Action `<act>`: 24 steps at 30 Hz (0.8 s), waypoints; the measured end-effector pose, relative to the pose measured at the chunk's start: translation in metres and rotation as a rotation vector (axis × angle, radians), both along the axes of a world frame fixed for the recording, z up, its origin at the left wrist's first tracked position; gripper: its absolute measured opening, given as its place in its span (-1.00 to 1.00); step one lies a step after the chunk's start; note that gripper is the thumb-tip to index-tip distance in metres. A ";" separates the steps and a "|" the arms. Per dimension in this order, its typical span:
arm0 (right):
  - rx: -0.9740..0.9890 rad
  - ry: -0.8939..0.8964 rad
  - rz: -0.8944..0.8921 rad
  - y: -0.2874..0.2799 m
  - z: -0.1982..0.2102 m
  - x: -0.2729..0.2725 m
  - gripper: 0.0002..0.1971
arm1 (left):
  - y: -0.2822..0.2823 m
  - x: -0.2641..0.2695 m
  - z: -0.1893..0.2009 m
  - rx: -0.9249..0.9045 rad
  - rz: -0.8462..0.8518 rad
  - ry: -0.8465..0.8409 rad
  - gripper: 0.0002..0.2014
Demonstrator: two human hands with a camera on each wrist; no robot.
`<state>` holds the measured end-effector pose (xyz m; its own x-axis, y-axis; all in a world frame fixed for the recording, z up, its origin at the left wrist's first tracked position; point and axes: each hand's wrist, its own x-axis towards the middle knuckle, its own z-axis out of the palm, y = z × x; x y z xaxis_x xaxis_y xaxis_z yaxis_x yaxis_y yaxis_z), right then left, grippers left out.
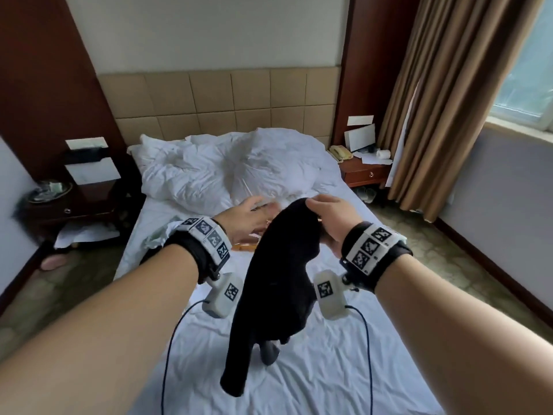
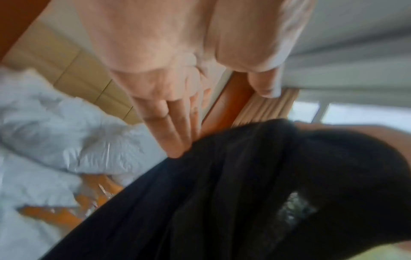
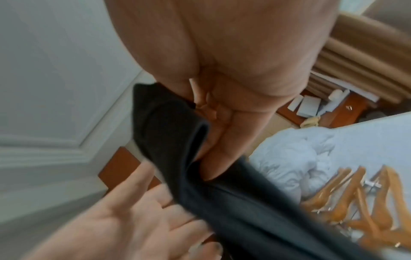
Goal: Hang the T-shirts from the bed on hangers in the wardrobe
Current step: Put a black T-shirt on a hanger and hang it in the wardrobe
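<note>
A black T-shirt (image 1: 281,283) hangs bunched above the white bed (image 1: 299,369). My right hand (image 1: 329,217) pinches its top edge, the cloth (image 3: 177,140) folded between thumb and fingers. My left hand (image 1: 254,218) is beside the shirt on its left, fingers (image 2: 177,126) straight and spread, their tips at the black cloth (image 2: 244,193). It holds nothing. Several wooden hangers (image 3: 355,197) lie on the bed behind the shirt; in the head view only a bit of them (image 1: 247,247) shows.
A crumpled white duvet (image 1: 233,169) covers the head of the bed. Dark nightstands stand on the left (image 1: 74,205) and on the right (image 1: 365,172) with a phone and papers. Brown curtains (image 1: 443,100) hang by the window at right. Slippers (image 1: 54,260) lie on the floor at left.
</note>
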<state>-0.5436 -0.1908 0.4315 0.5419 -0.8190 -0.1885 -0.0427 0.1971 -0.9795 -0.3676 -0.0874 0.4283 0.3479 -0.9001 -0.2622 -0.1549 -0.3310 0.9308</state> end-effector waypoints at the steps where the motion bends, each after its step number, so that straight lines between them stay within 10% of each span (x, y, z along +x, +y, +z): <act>1: 0.069 -0.045 -0.011 0.001 0.002 0.009 -0.86 | 0.004 0.005 -0.004 -0.018 -0.047 0.065 -0.44; 5: 0.237 -0.211 0.000 0.007 0.001 0.042 -0.79 | 0.013 0.022 -0.020 -0.082 -0.170 -0.002 -0.21; 13: 0.339 -0.332 -0.086 -0.001 0.005 0.096 -0.83 | 0.018 0.062 -0.028 -0.121 -0.099 -0.592 -0.93; 21: 0.383 -0.359 -0.266 -0.023 0.021 0.122 -0.76 | 0.001 0.101 -0.030 -0.184 0.395 -0.545 -0.52; 24: 0.408 -0.413 -0.270 -0.022 0.026 0.131 -0.87 | 0.001 0.096 -0.019 -0.244 0.173 -0.384 -0.59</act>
<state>-0.4127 -0.2127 0.4577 0.4209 -0.8433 -0.3341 0.4256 0.5089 -0.7483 -0.2714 -0.0862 0.4095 0.5283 -0.8397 0.1257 -0.4641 -0.1616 0.8709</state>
